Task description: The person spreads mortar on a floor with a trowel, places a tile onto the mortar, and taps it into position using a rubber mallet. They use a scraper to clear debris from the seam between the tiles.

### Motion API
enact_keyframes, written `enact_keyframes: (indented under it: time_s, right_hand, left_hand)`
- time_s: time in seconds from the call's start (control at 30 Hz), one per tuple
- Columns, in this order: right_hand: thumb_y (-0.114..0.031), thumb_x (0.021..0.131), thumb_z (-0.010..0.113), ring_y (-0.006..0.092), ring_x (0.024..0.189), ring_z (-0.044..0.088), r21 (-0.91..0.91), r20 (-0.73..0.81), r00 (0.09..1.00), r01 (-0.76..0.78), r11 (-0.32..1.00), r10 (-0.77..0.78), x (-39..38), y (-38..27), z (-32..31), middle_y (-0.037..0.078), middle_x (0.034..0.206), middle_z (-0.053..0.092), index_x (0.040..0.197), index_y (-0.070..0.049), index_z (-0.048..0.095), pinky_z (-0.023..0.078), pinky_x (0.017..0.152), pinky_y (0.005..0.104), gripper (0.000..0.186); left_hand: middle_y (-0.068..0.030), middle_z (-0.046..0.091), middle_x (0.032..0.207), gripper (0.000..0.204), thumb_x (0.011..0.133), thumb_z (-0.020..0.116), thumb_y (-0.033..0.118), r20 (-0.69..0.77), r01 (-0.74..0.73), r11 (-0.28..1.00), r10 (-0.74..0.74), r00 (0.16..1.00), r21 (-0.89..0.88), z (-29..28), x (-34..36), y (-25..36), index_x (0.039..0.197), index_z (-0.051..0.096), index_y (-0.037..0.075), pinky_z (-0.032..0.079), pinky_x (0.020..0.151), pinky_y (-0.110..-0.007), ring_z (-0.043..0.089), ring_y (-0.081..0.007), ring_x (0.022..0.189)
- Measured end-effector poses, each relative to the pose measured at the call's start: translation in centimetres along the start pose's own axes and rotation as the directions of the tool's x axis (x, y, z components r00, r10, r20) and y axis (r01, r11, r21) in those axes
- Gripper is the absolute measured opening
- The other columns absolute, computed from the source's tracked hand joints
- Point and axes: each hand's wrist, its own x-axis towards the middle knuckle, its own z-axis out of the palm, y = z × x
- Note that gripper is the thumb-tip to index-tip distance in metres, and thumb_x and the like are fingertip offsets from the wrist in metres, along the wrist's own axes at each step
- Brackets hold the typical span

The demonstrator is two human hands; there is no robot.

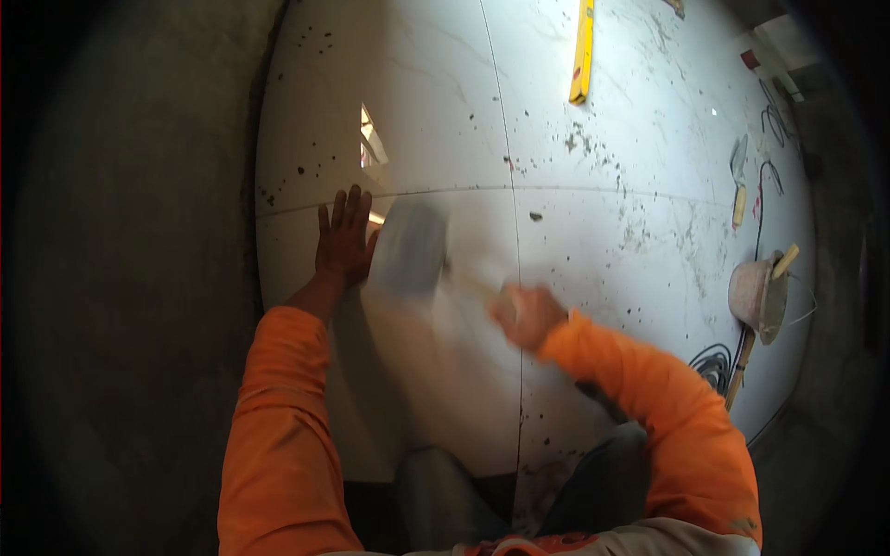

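My left hand (346, 239) lies flat with its fingers spread on a large white floor tile (445, 371), close to a tile joint and the wall side. In my right hand (530, 316) is the handle of a mallet, gripped by closed fingers. The mallet's broad grey head (414, 246) is smeared by motion over the tile, just right of my left hand. Whether the head touches the tile I cannot tell.
A yellow spirit level (581, 51) lies on the tiles at the far side. Along the right are a trowel (739, 181), a bucket (749, 292) with a wooden handle in it, and coiled black cable (712, 368). Dark crumbs dot the tiles. A grey wall (148, 259) borders the left.
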Motion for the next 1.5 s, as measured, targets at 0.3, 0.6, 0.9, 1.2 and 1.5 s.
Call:
enact_keyframes:
  time_s: [0.3, 0.6, 0.9, 1.2, 1.5]
  right_hand:
    - [-0.062, 0.081, 0.059, 0.0366, 0.079, 0.066, 0.094, 0.091, 0.994, -0.076, 0.993, 0.067, -1.3, 0.1, -0.2, 0.018, 0.078, 0.067, 0.079, -0.002, 0.062, 0.053, 0.074, 0.0470, 0.060]
    - [-0.031, 0.087, 0.053, 0.0439, 0.078, 0.063, -0.086, -0.005, 0.967, -0.255, 0.963, 0.256, -0.5, 5.0, 0.3, 0.024, 0.078, 0.065, 0.081, -0.001, 0.066, 0.050, 0.075, 0.0498, 0.032]
    - [-0.041, 0.091, 0.057, 0.0423, 0.068, 0.059, -0.241, 0.134, 0.965, -0.188, 0.952, 0.225, -9.8, 8.5, 6.8, 0.019, 0.089, 0.061, 0.090, -0.002, 0.060, 0.049, 0.063, 0.0484, 0.039]
    - [-0.042, 0.080, 0.068, 0.0388, 0.073, 0.064, 0.106, 0.206, 0.978, -0.007, 0.994, -0.016, -6.4, -6.3, 4.1, 0.020, 0.079, 0.065, 0.084, -0.003, 0.062, 0.052, 0.065, 0.0458, 0.040]
    - [-0.026, 0.076, 0.070, 0.0349, 0.065, 0.065, 0.087, 0.311, 0.929, -0.237, 0.968, 0.199, -4.2, -4.3, 2.5, 0.015, 0.071, 0.064, 0.078, -0.008, 0.066, 0.052, 0.063, 0.0443, 0.018]
  left_hand:
    - [-0.0107, 0.013, 0.159, 0.071, 0.092, 0.041, 0.043, -0.008, 0.000, 0.989, -0.001, 1.000, -0.148, -1.8, 0.2, 2.1, 0.151, 0.017, 0.012, 0.002, 0.117, -0.053, 0.008, -0.0302, 0.147]
    - [-0.0114, 0.009, 0.159, 0.074, 0.092, 0.039, 0.044, -0.002, 0.020, 0.983, -0.020, 1.000, -0.181, -1.9, 0.6, 2.6, 0.152, 0.014, 0.010, 0.000, 0.117, -0.055, 0.004, -0.0306, 0.147]
    - [-0.0159, 0.006, 0.159, 0.079, 0.092, 0.040, 0.047, 0.064, 0.393, 0.890, -0.390, 0.919, -0.232, -2.2, 2.8, -0.5, 0.151, 0.010, 0.004, 0.001, 0.114, -0.062, 0.003, -0.0353, 0.147]
    - [-0.0184, 0.007, 0.158, 0.081, 0.091, 0.040, 0.049, 0.110, 0.373, 0.905, -0.358, 0.927, -0.203, -1.6, 3.2, -3.0, 0.150, 0.010, 0.005, 0.001, 0.112, -0.065, 0.005, -0.0399, 0.145]
    - [-0.0193, 0.006, 0.157, 0.079, 0.091, 0.041, 0.046, 0.153, 0.361, 0.906, -0.334, 0.930, -0.222, -1.6, 2.6, -2.4, 0.150, 0.009, 0.005, 0.002, 0.111, -0.066, 0.003, -0.0410, 0.145]
